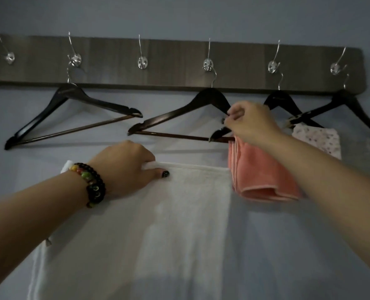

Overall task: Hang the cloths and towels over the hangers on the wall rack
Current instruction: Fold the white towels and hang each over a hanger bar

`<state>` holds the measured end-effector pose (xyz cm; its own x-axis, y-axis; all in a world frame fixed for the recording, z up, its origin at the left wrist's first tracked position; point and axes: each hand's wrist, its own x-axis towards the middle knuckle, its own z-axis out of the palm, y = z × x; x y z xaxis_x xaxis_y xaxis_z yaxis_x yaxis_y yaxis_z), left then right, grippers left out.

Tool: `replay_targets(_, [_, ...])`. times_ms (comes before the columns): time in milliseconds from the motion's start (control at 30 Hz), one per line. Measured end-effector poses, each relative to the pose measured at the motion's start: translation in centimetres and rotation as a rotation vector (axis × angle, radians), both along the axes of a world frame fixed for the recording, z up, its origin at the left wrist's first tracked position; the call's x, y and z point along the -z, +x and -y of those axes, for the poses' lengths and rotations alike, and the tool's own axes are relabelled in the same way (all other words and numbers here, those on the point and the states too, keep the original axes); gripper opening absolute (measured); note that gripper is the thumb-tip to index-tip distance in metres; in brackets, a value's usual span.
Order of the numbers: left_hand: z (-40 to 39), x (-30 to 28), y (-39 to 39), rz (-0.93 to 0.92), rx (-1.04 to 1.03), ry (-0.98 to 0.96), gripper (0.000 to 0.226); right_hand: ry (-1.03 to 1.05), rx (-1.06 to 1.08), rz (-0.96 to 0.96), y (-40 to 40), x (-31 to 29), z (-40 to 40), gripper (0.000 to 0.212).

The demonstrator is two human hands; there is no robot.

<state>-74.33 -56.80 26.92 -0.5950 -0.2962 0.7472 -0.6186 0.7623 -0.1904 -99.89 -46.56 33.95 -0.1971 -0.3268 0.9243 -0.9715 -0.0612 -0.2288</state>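
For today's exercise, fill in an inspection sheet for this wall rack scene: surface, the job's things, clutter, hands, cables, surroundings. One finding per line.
Surface: dark wooden wall rack board with six silver metal hooks; four carry hangers.
Job's things: large white towel held up below the hangers, not yet hung; folded salmon-pink cloth draped on the bar of the middle dark wooden hanger; white floral-print cloth on a hanger further right; leftmost dark wooden hanger bare.
Clutter: nothing seen.
Hands: left hand, with a beaded bracelet on its wrist, grips the white towel's top edge; right hand pinches the middle hanger's right end.
Cables: nothing seen.
Surroundings: plain pale blue-grey wall, dim light.
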Motion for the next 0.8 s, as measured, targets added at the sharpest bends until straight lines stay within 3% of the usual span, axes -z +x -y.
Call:
replay_targets(100, [0.1,-1.1,-1.0,-0.021,-0.016,-0.048,0.044,-0.067,0.165,-0.13,-2.6,-3.1,2.4,0.037])
replay_targets(233, [0.4,-0.7,-2.0,-0.077,-0.035,-0.017,0.047,0.114,0.285,-0.088,-5.6,-5.4,4.7,0.052])
replay_targets(400, [1.1,1.4,-2.9,-0.178,0.047,0.044,0.054,0.358,0.396,-0.157,-6.3,-5.9,6.2,0.035])
replay_targets(800, [-0.1,2.6,-3.4,-0.246,0.008,0.024,0.055,0.015,0.163,-0.073,-6.5,-6.9,8.1,0.026])
